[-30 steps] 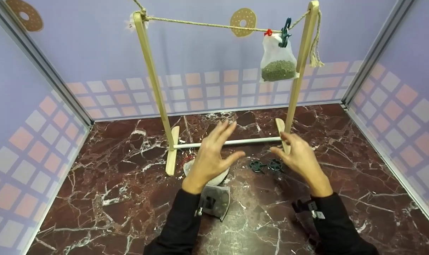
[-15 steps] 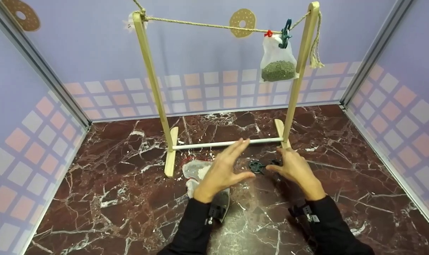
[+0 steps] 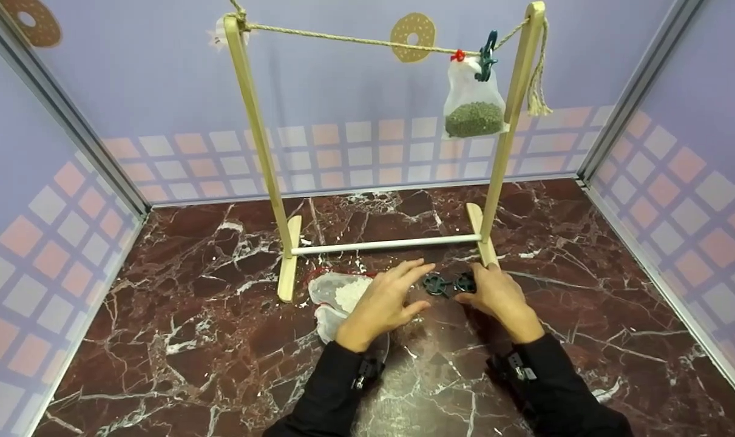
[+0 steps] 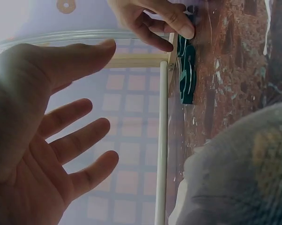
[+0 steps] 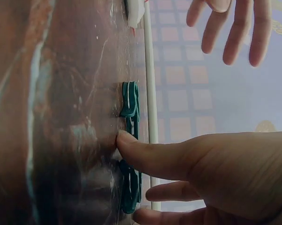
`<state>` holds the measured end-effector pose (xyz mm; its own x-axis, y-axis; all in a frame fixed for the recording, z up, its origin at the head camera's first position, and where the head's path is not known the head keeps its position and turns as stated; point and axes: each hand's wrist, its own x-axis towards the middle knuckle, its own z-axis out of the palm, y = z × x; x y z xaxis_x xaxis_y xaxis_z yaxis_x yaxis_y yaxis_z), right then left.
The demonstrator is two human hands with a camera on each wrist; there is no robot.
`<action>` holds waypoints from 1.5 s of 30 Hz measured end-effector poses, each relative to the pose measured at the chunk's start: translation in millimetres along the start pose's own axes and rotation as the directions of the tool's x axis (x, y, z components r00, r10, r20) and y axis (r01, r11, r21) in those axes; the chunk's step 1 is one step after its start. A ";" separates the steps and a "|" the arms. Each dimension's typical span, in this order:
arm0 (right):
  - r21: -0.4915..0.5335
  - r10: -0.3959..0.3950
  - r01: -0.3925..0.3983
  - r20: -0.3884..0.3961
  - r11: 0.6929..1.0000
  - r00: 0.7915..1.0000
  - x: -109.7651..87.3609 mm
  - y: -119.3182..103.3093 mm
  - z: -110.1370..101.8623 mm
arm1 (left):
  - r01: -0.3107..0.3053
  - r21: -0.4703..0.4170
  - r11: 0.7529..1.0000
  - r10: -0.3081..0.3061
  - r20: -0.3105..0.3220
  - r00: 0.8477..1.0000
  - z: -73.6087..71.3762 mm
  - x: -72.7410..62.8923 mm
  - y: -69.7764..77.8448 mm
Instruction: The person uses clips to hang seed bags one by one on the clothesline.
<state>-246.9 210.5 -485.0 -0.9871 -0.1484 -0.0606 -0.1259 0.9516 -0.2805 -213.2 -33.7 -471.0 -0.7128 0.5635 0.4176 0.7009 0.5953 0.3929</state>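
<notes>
Right hand point(image 3: 497, 294) at green clips point(image 5: 130, 99).
Grip released, thumb and fingers apart, contact unclear; left hand point(image 3: 384, 302) also released, near mesh bag point(image 3: 342, 294).

A small booth: doughnut-printed panels point(image 3: 343, 79) with metal corner strips point(image 3: 634, 91) stand beyond and either side of the right hand point(image 3: 502, 297), a marbled tabletop point(image 3: 221, 364) below it.

Lilac walls point(image 3: 343, 85) with pink-and-white checks point(image 3: 358, 132) and doughnut prints point(image 3: 416, 23) around a dark-red marbled tabletop point(image 3: 221, 358)
</notes>
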 end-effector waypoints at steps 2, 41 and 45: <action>0.006 -0.007 0.007 -0.007 1.000 1.000 -0.1 0.5 0.4 | 0.016 -0.003 1.000 -0.016 0.030 0.999 1.4 -0.2 -0.5; 0.025 -0.726 0.788 -0.370 0.616 0.579 -19.5 -44.3 -23.4 | 0.020 -0.160 0.987 -0.020 0.000 1.000 -30.7 -5.7 -8.3; 0.059 -0.731 0.793 -0.352 0.607 0.585 -20.9 -46.7 -22.2 | 0.007 -0.167 0.986 -0.008 -0.006 1.000 -29.7 -6.4 -9.0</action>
<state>-222.6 175.1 -449.4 -0.5207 -0.6873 0.5065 -0.8530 0.4439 -0.2746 -214.1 -59.7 -452.9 -0.7182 0.5554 0.4191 0.6906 0.4954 0.5269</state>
